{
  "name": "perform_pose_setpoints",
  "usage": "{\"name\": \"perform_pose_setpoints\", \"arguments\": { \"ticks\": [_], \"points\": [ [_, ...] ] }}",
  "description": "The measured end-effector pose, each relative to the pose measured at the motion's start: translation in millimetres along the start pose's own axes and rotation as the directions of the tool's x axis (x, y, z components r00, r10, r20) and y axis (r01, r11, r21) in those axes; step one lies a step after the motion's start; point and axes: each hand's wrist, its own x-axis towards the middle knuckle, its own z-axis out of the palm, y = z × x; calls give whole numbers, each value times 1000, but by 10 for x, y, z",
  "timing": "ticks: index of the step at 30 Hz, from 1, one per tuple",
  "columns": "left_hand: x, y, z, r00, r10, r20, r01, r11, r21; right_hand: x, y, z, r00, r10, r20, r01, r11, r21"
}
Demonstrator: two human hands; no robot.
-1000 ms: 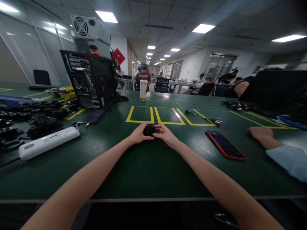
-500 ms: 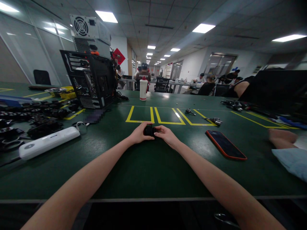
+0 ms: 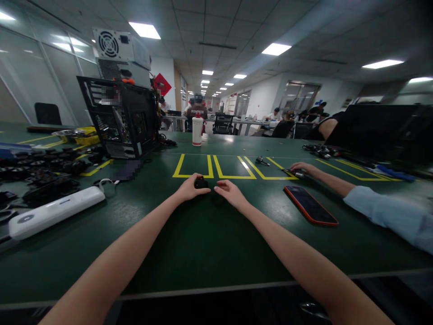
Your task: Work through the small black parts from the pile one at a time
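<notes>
My left hand (image 3: 190,188) is closed around a small black object (image 3: 202,183) just above the green table (image 3: 189,239). The thumb lies along its near side and the fingers wrap its far side; its exact kind cannot be made out. A short gap to the right, my right hand (image 3: 232,195) is apart from the black object. Its thumb and fingertips are pressed close together, and anything between them is hidden or too small to name. Yellow tape outlines (image 3: 233,177) lie beyond both hands.
An orange-edged phone (image 3: 310,205) lies at right. Behind it, another person's hand (image 3: 306,169) touches small metal parts (image 3: 298,173); a similar part (image 3: 262,160) lies nearby. At left are a white power strip (image 3: 57,212), black parts and a computer case (image 3: 125,119). A white bottle (image 3: 197,131) stands behind.
My right hand has come away from the black object, which stays in my left hand. The other person's hand has reached in from the right to the metal parts. The view has shifted slightly.
</notes>
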Motion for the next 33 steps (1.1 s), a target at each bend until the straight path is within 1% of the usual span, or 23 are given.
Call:
{"name": "perform_pose_setpoints", "arguments": {
  "ticks": [2, 3, 6, 8, 10, 14, 15, 17, 20, 23, 26, 28, 29, 31, 32, 33],
  "points": [
    [23, -64, -4, 996, -90, -21, 91, 995, 28, -36, -16, -9, 996, -36, 79, 45, 993, -111],
    [29, -87, -3, 993, -116, -27, 117, 992, 42, -54, -23, -14, 992, -53, 116, 72, 983, -171],
    [28, -102, 4, 990, -142, -26, 144, 987, 78, -92, -41, -19, 979, -98, 181, 153, 934, -322],
    [17, -75, 10, 986, -163, -15, 164, 982, 99, -99, -48, -6, 975, -135, 176, 194, 904, -381],
    [5, -36, 14, 981, -195, -2, 193, 973, 126, -96, -56, 18, 977, -161, 144, 207, 885, -417],
    [-14, 25, 19, 969, -244, 29, 235, 954, 185, -111, -83, 55, 985, -149, 84, 171, 875, -454],
    [-19, 34, 22, 969, -244, 35, 233, 952, 196, -126, -92, 55, 986, -143, 88, 168, 872, -460],
    [-30, 46, 31, 973, -230, 27, 218, 949, 228, -172, -108, 46, 982, -139, 131, 185, 862, -472],
    [-52, 65, 50, 977, -213, -19, 209, 934, 289, -256, -128, 24, 967, -150, 207, 235, 841, -487],
    [-81, 91, 63, 982, -179, -65, 190, 927, 324, -341, -153, 13, 965, -156, 208, 245, 819, -520],
    [-135, 121, 54, 985, -151, -81, 170, 926, 336, -448, -194, -3, 962, -172, 210, 261, 805, -533],
    [-204, 149, 33, 988, -142, -61, 154, 934, 323, -543, -230, -30, 956, -185, 225, 279, 805, -524],
    [-254, 172, 19, 991, -128, -34, 132, 943, 305, -597, -251, -47, 954, -189, 232, 285, 806, -518],
    [-399, 241, -14, 995, -88, 45, 74, 965, 252, -715, -301, -82, 951, -191, 244, 293, 811, -507],
    [-496, 288, -33, 992, -68, 104, 44, 975, 217, -780, -332, -97, 949, -189, 251, 295, 813, -503],
    [-610, 343, -53, 990, -54, 128, 27, 979, 202, -849, -365, -107, 948, -186, 257, 295, 814, -500]
  ]
}}
